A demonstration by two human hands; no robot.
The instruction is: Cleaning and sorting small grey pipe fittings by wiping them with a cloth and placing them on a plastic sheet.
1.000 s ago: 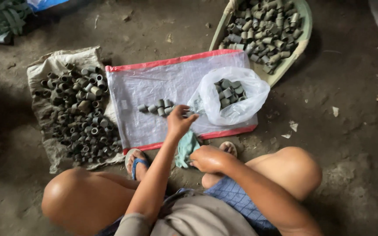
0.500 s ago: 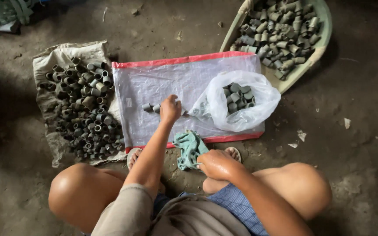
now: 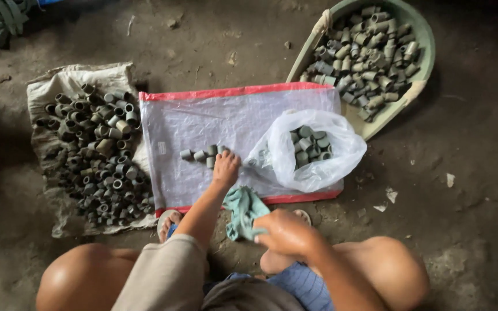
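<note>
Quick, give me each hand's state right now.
Left hand: fingers curled over the small grey pipe fittings on the plastic sheet; grip cannot be told.
Right hand: closed on the green cloth.

My left hand (image 3: 226, 168) is stretched forward, arm straight, fingers curled down. My right hand (image 3: 280, 232) sits close in, fingers loosely curled, forearm bent across my knee.

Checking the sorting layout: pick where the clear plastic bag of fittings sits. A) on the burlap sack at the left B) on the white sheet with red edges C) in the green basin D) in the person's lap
B: the clear plastic bag lies on the white sheet, apart from the green basin and the burlap sack.
</note>
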